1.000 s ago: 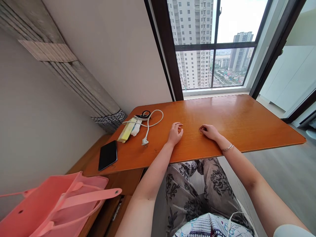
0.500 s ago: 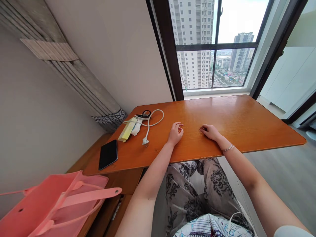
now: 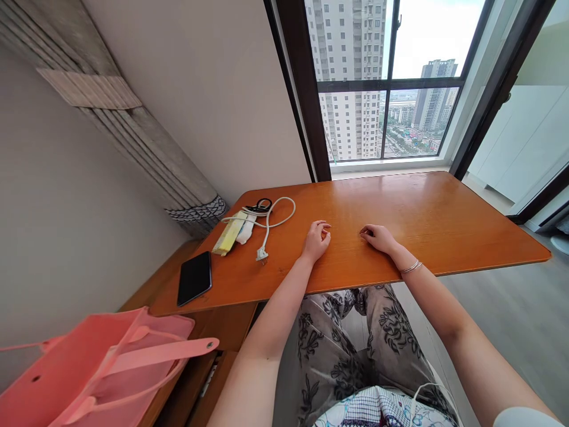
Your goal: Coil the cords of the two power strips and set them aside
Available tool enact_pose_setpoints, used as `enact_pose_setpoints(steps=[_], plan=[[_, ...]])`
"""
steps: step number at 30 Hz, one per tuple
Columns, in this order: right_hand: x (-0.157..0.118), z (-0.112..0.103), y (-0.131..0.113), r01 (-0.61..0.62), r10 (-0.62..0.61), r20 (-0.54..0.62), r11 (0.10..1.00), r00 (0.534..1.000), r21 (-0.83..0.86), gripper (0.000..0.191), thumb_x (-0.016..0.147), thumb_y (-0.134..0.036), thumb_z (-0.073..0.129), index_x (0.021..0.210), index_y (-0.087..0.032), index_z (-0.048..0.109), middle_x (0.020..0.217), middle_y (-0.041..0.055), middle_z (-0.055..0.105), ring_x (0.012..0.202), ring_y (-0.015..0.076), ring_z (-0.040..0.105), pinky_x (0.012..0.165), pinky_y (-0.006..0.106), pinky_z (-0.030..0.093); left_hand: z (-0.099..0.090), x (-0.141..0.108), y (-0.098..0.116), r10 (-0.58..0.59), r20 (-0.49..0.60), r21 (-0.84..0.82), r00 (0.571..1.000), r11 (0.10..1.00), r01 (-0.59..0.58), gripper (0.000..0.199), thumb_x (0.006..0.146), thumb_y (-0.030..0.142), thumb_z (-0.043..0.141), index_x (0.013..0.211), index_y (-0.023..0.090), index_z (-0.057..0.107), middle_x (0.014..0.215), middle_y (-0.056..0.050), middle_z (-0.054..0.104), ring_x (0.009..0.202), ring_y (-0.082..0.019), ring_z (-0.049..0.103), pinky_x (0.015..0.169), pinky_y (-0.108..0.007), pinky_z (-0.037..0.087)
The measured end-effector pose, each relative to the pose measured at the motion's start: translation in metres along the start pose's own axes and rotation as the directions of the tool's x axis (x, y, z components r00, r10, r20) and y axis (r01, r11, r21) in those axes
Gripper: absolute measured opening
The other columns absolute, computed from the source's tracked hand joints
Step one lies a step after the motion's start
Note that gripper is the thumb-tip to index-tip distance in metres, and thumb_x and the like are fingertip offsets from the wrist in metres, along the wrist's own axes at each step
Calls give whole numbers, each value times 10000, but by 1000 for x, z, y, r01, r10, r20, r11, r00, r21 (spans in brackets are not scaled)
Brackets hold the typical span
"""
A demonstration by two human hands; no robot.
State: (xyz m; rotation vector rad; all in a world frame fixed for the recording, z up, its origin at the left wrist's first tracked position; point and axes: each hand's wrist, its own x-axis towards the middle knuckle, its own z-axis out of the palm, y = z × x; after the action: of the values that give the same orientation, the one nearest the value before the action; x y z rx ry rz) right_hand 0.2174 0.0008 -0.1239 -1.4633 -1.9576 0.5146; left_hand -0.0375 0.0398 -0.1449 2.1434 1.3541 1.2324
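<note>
My left hand (image 3: 317, 241) rests on its side on the brown wooden table (image 3: 400, 201), fingers loosely bent and apart, with nothing in them. A short way to its right lies my right hand (image 3: 377, 236), also empty, its fingers loosely curved toward the tabletop. The two hands do not touch each other. Left of my left hand, a white power cord (image 3: 268, 228) with a plug (image 3: 262, 254) is looped over a yellow and white power strip (image 3: 232, 232). A black phone or tablet (image 3: 194, 279) lies flat near the table's left end.
A pink bag (image 3: 89, 362) with straps stands at the lower left, beside a wooden drawer unit (image 3: 231, 330). Behind the table are a wall, a tied curtain (image 3: 146, 142) and a window (image 3: 386, 83). My legs in patterned trousers (image 3: 342, 350) are under the table's front edge.
</note>
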Motion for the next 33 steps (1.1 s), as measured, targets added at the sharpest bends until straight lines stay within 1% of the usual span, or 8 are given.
enact_pose_setpoints(steps=[7,13,20,26,28,29,31,33], plan=[[0,-1,-2,-8,8,7,1000,1000,3,139,893,-250,614,936,-202,737,816,24,731,714,142,623,691,247,450,0,0,0,7,-3,12,1000,1000,-7,184,844,127,549,995,166,646,1214,-112,573,786,-130,643,707,-299,597],[-1,-2,-4,-9,9,12,1000,1000,7,141,891,-247,613,934,-208,742,846,31,738,755,153,644,722,254,465,0,0,0,0,2,-4,1000,1000,0,183,841,124,547,989,162,647,1209,-113,572,776,-122,644,710,-296,598],[-1,-2,-3,-11,11,19,1000,1000,7,146,891,-233,614,950,-194,742,838,37,739,754,157,650,741,262,475,-1,0,-1,4,4,-2,1000,1000,-4,178,842,129,543,982,169,646,1203,-106,573,765,-118,644,701,-292,597],[-1,-3,-4,-12,12,9,1000,1000,1,133,889,-230,618,940,-204,739,836,26,737,759,149,653,735,250,472,0,1,-1,9,15,0,1000,1000,-9,201,832,147,553,1016,176,630,1211,-104,570,770,-125,651,727,-315,589],[-1,-3,-4,-10,10,9,1000,1000,-2,133,888,-225,618,938,-202,738,837,28,738,758,150,654,728,249,471,-6,5,-4,-14,-14,11,1000,1000,14,232,826,160,559,1051,177,612,1214,-109,570,786,-137,656,773,-339,583],[-1,-3,-4,-8,8,9,1000,1000,-2,134,888,-224,616,938,-202,738,838,28,739,759,151,656,726,249,471,-12,8,-7,-28,-42,29,999,999,29,249,823,166,560,1068,174,602,1210,-115,570,801,-148,659,812,-358,577],[-1,-2,-4,-4,4,10,1000,1000,-3,135,889,-222,613,936,-204,738,842,29,740,763,152,658,725,248,472,-32,14,-14,-51,-108,102,993,993,62,278,818,172,557,1094,162,585,1198,-134,574,856,-181,661,906,-401,549],[0,-2,-3,-1,1,10,1000,1000,-2,136,889,-221,612,937,-204,738,847,31,742,771,152,660,725,247,472,-59,19,-23,-64,-167,216,984,971,100,313,804,170,561,1117,157,575,1197,-151,582,946,-229,651,987,-439,505]])
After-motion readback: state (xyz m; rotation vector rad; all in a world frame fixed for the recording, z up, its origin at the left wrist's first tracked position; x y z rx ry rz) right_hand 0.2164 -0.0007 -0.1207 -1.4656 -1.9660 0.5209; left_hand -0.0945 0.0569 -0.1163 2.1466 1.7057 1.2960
